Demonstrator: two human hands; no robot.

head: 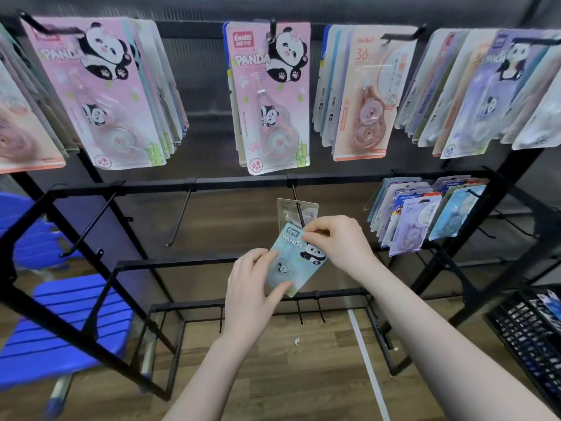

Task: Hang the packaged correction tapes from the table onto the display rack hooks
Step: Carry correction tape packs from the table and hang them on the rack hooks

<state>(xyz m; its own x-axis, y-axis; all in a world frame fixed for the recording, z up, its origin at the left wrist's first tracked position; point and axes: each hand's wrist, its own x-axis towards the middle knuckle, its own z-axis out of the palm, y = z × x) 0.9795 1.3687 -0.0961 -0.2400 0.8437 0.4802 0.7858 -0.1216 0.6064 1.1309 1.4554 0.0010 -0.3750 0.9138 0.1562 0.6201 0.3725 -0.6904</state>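
A light blue panda correction tape pack (pixel 288 262) is held tilted in front of the black display rack (pixel 194 185), just below the middle row's centre hook (pixel 299 211). My left hand (pixel 253 293) grips the pack's lower left edge. My right hand (pixel 337 241) pinches its top right corner near the hook's tip. A beige pack (pixel 287 209) hangs on that hook behind it. The top row is full of pink, orange and purple packs (pixel 270 95).
Two empty hooks (pixel 179 220) stick out on the middle row's left. More packs (pixel 425 214) hang at the middle row's right. A blue slatted chair (pixel 63 317) stands at the left, and a black crate (pixel 528 332) with packs at the lower right. Wooden floor lies below.
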